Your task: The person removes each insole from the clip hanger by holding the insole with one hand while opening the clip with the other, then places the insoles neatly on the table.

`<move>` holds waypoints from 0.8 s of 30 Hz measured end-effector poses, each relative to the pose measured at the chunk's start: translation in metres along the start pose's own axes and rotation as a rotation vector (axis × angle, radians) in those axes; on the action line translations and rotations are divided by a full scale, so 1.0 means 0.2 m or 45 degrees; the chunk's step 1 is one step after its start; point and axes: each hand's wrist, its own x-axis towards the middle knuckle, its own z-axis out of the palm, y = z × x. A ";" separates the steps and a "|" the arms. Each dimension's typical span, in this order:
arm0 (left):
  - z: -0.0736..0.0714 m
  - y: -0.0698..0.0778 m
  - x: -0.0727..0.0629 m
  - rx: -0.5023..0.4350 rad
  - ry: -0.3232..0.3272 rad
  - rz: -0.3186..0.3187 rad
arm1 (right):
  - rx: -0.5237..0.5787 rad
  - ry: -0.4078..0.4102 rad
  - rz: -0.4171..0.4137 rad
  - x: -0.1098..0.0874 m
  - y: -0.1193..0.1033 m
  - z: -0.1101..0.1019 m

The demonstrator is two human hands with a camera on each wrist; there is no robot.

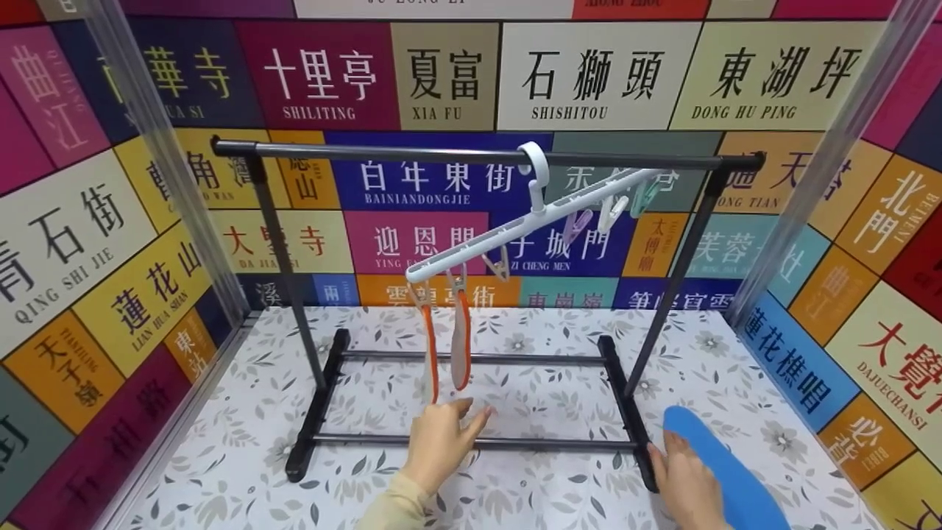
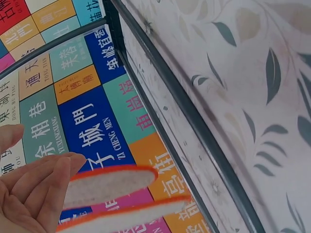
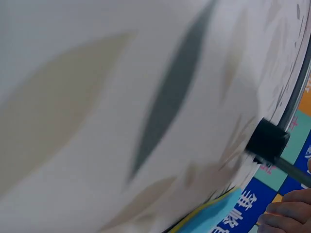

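A white clip hanger (image 1: 508, 235) hangs tilted from the rack's top bar, its left end lower. Two insoles, one grey with an orange edge (image 1: 461, 342) and one seen almost edge-on (image 1: 431, 353), dangle from clips at that low end. Just below them is my left hand (image 1: 445, 445), thumb and fingers apart and holding nothing; in the left wrist view its fingertips overlap the orange-edged insole (image 2: 114, 184). A blue insole (image 1: 725, 464) lies on the table at the right. My right hand (image 1: 688, 482) is at its left side, fingertips over its edge and thumb spread away.
The black rack (image 1: 294, 294) stands on a leaf-patterned tablecloth (image 1: 221, 442), its foot (image 1: 640, 449) close beside my right hand. More clips, among them a purple one (image 1: 579, 224) and a green one (image 1: 645, 197), hang along the hanger's raised side. Sign-covered walls enclose the table.
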 end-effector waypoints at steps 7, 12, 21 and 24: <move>-0.05 0.01 0.02 -0.009 0.040 -0.004 | 0.082 0.125 -0.103 0.04 -0.15 0.06; -0.09 0.02 0.02 0.035 0.099 0.060 | 0.114 0.121 -0.139 0.05 -0.24 0.09; -0.16 0.04 0.06 0.018 0.160 0.080 | 0.163 0.229 -0.266 0.12 -0.42 0.14; -0.17 0.05 0.08 -0.009 0.162 0.083 | 0.163 0.259 -0.298 0.13 -0.47 0.15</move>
